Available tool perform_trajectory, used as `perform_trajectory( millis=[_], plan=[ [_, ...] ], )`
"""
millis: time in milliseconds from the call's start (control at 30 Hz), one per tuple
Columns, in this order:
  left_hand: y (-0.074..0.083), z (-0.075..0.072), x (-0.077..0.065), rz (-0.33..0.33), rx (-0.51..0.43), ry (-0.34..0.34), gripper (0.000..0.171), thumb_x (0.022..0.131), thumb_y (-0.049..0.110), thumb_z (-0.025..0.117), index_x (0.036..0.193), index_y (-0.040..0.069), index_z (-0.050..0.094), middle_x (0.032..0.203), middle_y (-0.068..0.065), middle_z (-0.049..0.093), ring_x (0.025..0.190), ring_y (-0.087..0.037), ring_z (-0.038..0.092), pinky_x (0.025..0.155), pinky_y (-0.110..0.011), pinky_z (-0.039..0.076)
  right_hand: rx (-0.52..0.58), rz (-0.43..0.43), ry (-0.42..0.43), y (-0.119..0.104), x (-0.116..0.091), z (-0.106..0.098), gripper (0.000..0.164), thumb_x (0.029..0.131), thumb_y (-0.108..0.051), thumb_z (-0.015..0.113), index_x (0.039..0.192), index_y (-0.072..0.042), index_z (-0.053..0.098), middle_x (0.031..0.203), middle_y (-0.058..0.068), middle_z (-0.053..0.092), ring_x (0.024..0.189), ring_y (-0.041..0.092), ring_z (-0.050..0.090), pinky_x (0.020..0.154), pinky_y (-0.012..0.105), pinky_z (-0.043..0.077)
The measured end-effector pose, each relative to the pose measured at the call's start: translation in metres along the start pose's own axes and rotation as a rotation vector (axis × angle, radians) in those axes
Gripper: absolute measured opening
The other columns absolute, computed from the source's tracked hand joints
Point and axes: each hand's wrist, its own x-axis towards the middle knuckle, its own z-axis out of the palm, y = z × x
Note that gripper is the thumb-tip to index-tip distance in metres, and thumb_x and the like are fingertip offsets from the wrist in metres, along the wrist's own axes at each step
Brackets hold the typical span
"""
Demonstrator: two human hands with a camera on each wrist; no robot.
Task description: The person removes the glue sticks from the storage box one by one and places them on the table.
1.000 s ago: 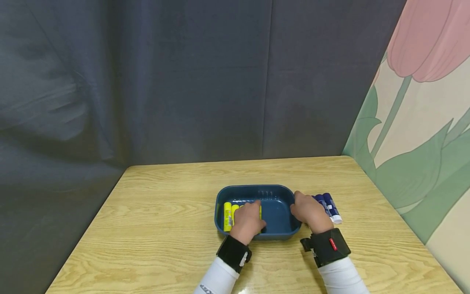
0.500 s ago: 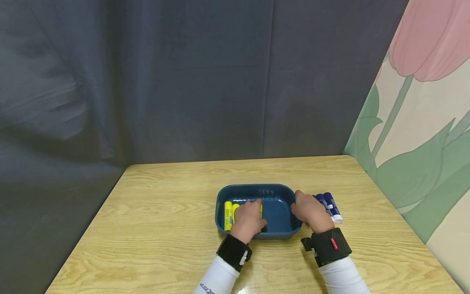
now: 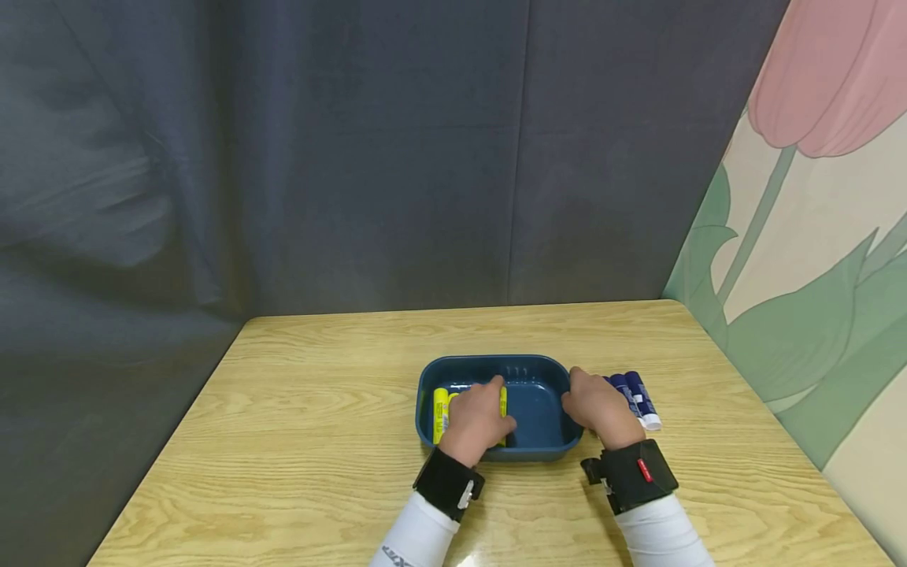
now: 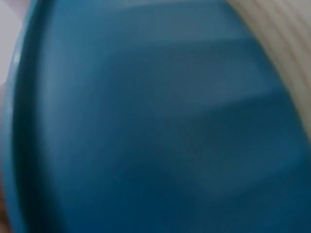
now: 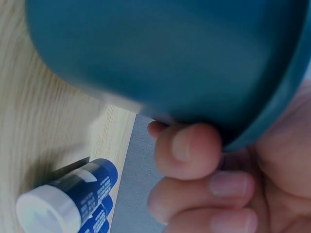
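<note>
A dark grey curtain (image 3: 375,157) covers the rear and left side of the workspace. The wood-grain desk (image 3: 319,472) extends forward from it. A wall with a tulip mural (image 3: 786,354) borders the desk on the right. The dark blue tray (image 3: 542,417) rests upright on the desk, between the two arms. White sleeves (image 3: 418,531) cover both forearms. The right grip (image 3: 602,405), a bare hand, grasps the right end of the tray; in the right wrist view its fingers curl beneath the rim against the outer wall. The left grip (image 3: 478,417), also a bare hand, reaches over the front rim into the left half of the tray; its fingertips are hidden, so whether it is clenched on anything cannot be told. Black wrist straps (image 3: 449,482) encircle both wrists. Blue tubes (image 3: 641,400) with white ends lie side by side on the desk, right of the tray; the right grip partly obstructs them. Yellow tubes (image 3: 440,416) lie inside the tray, beside its left end; another shows right of the left grip, which blocks the view between.
</note>
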Motion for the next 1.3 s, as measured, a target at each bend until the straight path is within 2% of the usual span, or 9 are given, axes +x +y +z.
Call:
perform_trajectory(
  millis=[133, 533, 633, 833, 1067, 1200, 1300],
  plan=[
    [0.001, -0.011, -0.005, 0.005, -0.022, -0.006, 0.065, 0.075, 0.031, 0.075, 0.132, 0.013, 0.05, 0.087, -0.004, 0.064, 0.066, -0.016, 0.054, 0.059, -0.034, 0.043, 0.0, -0.002, 0.0, 0.0, 0.0, 0.0, 0.041, 0.092, -0.012, 0.047, 0.124, 0.012, 0.042, 0.095, 0.02, 0.057, 0.076, 0.026, 0.054, 0.058, 0.034, 0.043],
    [-0.01, -0.045, -0.019, 0.002, -0.042, -0.025, 0.06, 0.077, 0.03, 0.074, 0.13, 0.017, 0.048, 0.071, 0.0, 0.054, 0.054, -0.015, 0.049, 0.048, -0.029, 0.039, 0.009, 0.003, -0.008, 0.002, 0.0, 0.001, 0.04, 0.092, -0.012, 0.046, 0.124, 0.012, 0.042, 0.091, 0.019, 0.056, 0.072, 0.025, 0.054, 0.055, 0.033, 0.042],
    [-0.013, -0.052, -0.02, -0.011, -0.043, -0.027, 0.059, 0.077, 0.029, 0.073, 0.13, 0.018, 0.047, 0.071, 0.0, 0.054, 0.055, -0.015, 0.049, 0.05, -0.03, 0.039, 0.013, 0.01, -0.009, 0.003, 0.0, 0.001, 0.039, 0.093, -0.013, 0.045, 0.124, 0.011, 0.042, 0.09, 0.018, 0.055, 0.07, 0.025, 0.054, 0.053, 0.032, 0.041],
    [-0.018, -0.067, -0.023, -0.071, -0.056, -0.062, 0.06, 0.081, 0.032, 0.071, 0.133, 0.02, 0.045, 0.079, -0.001, 0.058, 0.061, -0.018, 0.051, 0.059, -0.034, 0.04, 0.014, 0.01, -0.009, 0.005, -0.001, -0.002, 0.04, 0.093, -0.013, 0.044, 0.124, 0.012, 0.04, 0.091, 0.02, 0.055, 0.071, 0.026, 0.054, 0.054, 0.033, 0.041],
    [-0.032, -0.081, -0.027, -0.173, -0.086, -0.043, 0.057, 0.085, 0.025, 0.065, 0.135, 0.017, 0.039, 0.073, -0.005, 0.058, 0.056, -0.02, 0.052, 0.051, -0.033, 0.039, 0.003, 0.012, -0.011, 0.007, -0.001, -0.002, 0.041, 0.093, -0.013, 0.045, 0.126, 0.012, 0.039, 0.093, 0.021, 0.056, 0.073, 0.026, 0.054, 0.055, 0.033, 0.042],
    [-0.042, -0.088, -0.028, -0.203, -0.118, -0.03, 0.055, 0.087, 0.023, 0.064, 0.135, 0.017, 0.036, 0.069, -0.006, 0.057, 0.053, -0.02, 0.05, 0.049, -0.031, 0.036, 0.001, 0.017, -0.011, 0.008, -0.002, -0.001, 0.042, 0.093, -0.013, 0.045, 0.126, 0.013, 0.039, 0.092, 0.02, 0.056, 0.072, 0.026, 0.054, 0.055, 0.033, 0.042],
    [-0.049, -0.091, -0.027, -0.229, -0.135, -0.036, 0.055, 0.088, 0.021, 0.062, 0.136, 0.019, 0.035, 0.073, -0.007, 0.059, 0.056, -0.021, 0.051, 0.051, -0.031, 0.036, 0.006, 0.021, -0.015, 0.008, -0.002, -0.001, 0.041, 0.093, -0.012, 0.046, 0.125, 0.012, 0.039, 0.089, 0.018, 0.055, 0.071, 0.025, 0.054, 0.054, 0.032, 0.042]
  ],
)
